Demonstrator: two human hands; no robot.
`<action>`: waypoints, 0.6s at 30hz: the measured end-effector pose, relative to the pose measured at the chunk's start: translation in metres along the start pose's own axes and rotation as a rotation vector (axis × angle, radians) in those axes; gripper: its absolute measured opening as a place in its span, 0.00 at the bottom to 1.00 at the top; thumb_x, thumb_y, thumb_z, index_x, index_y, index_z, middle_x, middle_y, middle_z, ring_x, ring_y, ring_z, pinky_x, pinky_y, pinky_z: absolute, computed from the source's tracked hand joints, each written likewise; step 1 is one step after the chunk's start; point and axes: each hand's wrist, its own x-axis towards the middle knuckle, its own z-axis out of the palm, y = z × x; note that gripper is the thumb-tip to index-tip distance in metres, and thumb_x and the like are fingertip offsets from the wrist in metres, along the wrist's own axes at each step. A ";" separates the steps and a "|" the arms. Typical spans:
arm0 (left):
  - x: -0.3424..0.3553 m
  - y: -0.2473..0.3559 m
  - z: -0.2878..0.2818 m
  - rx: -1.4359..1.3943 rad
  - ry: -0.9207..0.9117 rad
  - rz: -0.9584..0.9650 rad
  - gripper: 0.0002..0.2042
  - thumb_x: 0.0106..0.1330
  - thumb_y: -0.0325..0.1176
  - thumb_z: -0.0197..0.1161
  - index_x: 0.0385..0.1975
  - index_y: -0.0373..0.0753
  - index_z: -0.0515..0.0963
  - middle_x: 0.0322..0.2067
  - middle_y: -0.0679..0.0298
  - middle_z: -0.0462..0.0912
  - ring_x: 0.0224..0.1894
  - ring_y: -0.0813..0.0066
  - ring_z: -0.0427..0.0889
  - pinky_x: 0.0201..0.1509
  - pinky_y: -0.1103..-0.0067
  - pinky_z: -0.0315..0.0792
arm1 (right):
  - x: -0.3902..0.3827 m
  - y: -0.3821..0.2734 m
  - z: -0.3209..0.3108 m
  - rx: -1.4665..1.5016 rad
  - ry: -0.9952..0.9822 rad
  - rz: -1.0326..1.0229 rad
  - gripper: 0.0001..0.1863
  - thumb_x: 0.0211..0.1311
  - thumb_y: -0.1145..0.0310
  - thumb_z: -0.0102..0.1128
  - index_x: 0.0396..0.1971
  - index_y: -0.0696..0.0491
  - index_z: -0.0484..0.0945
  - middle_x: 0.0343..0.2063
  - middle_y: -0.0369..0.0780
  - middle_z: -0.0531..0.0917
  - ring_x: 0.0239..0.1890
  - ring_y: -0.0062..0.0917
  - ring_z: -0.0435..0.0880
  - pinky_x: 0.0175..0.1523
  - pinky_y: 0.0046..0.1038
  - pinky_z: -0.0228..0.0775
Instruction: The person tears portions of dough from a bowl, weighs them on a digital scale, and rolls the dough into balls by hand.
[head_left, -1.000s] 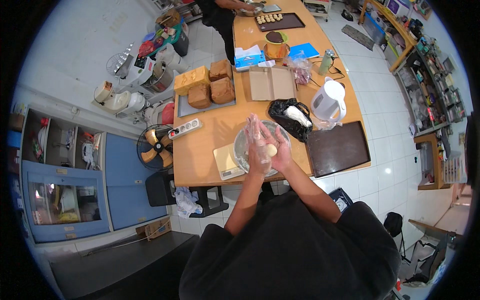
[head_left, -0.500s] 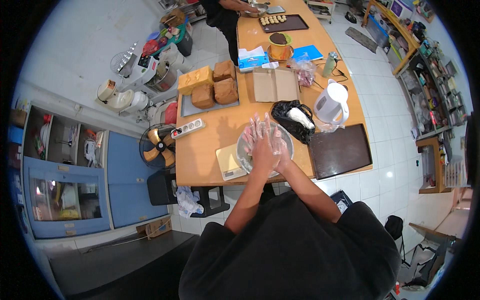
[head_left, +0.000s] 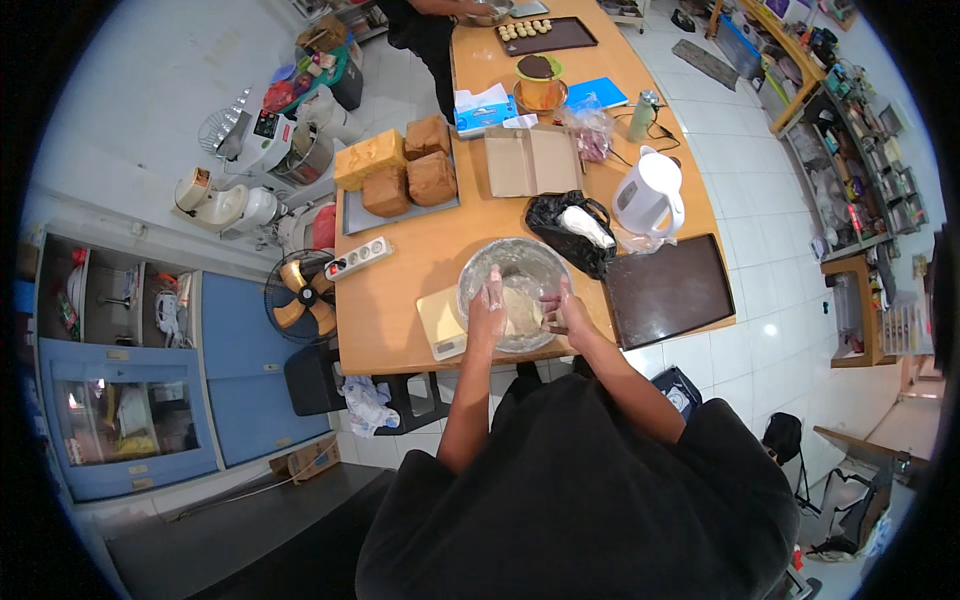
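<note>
My left hand [head_left: 488, 305] is at the left side of a metal bowl [head_left: 515, 253], with floury fingers stretched upward and nothing visible in them. My right hand [head_left: 565, 310] is at the bowl's right side, its fingers curled over something pale that I cannot make out clearly. Pale, floury dough [head_left: 522, 312] lies in the bowl. A cream scale [head_left: 440, 320] is just left of the bowl, and a dark baking tray [head_left: 668, 290] lies to its right.
A power strip [head_left: 357, 258], loaves [head_left: 430, 180] on a tray, an open carton [head_left: 530, 162], a black bag [head_left: 550, 220] and a white kettle [head_left: 643, 197] surround the bowl. Farther back, a co-worker [head_left: 425, 30] stands by a tray of small dough balls [head_left: 525, 30].
My hands, earlier pressed together over the bowl around a dough ball, have separated and moved to opposite sides of the bowl, uncovering its inside.
</note>
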 end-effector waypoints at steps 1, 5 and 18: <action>-0.002 -0.008 0.004 0.038 -0.032 -0.001 0.29 0.73 0.54 0.36 0.60 0.36 0.69 0.53 0.42 0.74 0.61 0.47 0.68 0.67 0.65 0.55 | 0.003 0.004 -0.009 -0.063 0.044 0.008 0.36 0.66 0.34 0.32 0.42 0.52 0.77 0.29 0.33 0.74 0.32 0.22 0.75 0.39 0.33 0.76; -0.006 -0.032 0.020 0.220 -0.182 -0.121 0.28 0.73 0.53 0.37 0.57 0.37 0.71 0.52 0.45 0.76 0.57 0.47 0.72 0.64 0.65 0.59 | 0.017 0.023 -0.048 -0.097 0.124 -0.005 0.34 0.68 0.37 0.33 0.44 0.53 0.76 0.27 0.33 0.74 0.31 0.22 0.75 0.38 0.31 0.76; 0.011 -0.155 0.079 0.161 -0.158 -0.079 0.21 0.67 0.44 0.55 0.50 0.33 0.76 0.41 0.46 0.82 0.46 0.57 0.81 0.50 0.71 0.72 | 0.042 0.014 -0.136 0.112 0.108 -0.385 0.20 0.63 0.72 0.60 0.53 0.60 0.69 0.43 0.39 0.77 0.45 0.23 0.78 0.51 0.27 0.75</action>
